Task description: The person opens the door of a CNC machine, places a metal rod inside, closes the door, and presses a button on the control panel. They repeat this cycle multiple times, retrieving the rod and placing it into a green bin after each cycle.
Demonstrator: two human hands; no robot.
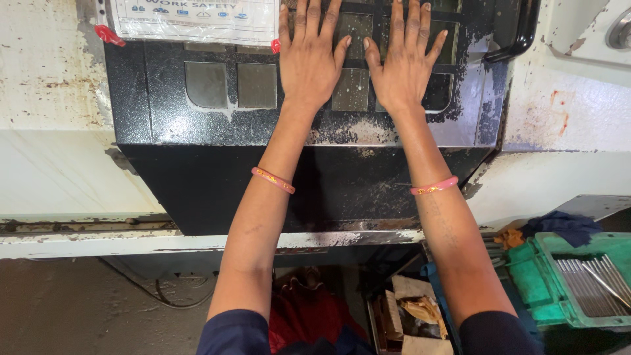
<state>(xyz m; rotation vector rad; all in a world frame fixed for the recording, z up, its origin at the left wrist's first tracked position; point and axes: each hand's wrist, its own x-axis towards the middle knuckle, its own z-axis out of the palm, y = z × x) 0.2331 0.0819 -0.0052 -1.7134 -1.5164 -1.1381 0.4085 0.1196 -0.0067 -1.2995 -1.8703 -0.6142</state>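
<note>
Fingers of both hands lie spread and flat, gripping nothing. Left hand (311, 60) and right hand (402, 64) press palm-down, side by side at upper centre of the frame, thumbs nearly touching, on the black, worn metal sliding door with small square window panes (197, 125). Door paint scratched and flaking along its lower edge. Each forearm carries a thin pink bangle: left bangle (273, 180), right bangle (434, 187). Dark blue sleeves at bottom edge.

Black curved door handle (520, 36) at upper right, just beside the right hand, untouched. Laminated white sheet in a clear plastic sleeve (197, 20) taped at upper left of the door. Cream-white machine housing (46, 112), rust-spotted, flanks the door left and right.

Lower right: green plastic crate (555, 296) holding a row of thin grey metal rods (591, 283); a dark blue rag (564, 225) lies just above it. Bottom centre, below the machine ledge: crumpled brown paper and cardboard (414, 309), red cloth (299, 315).
</note>
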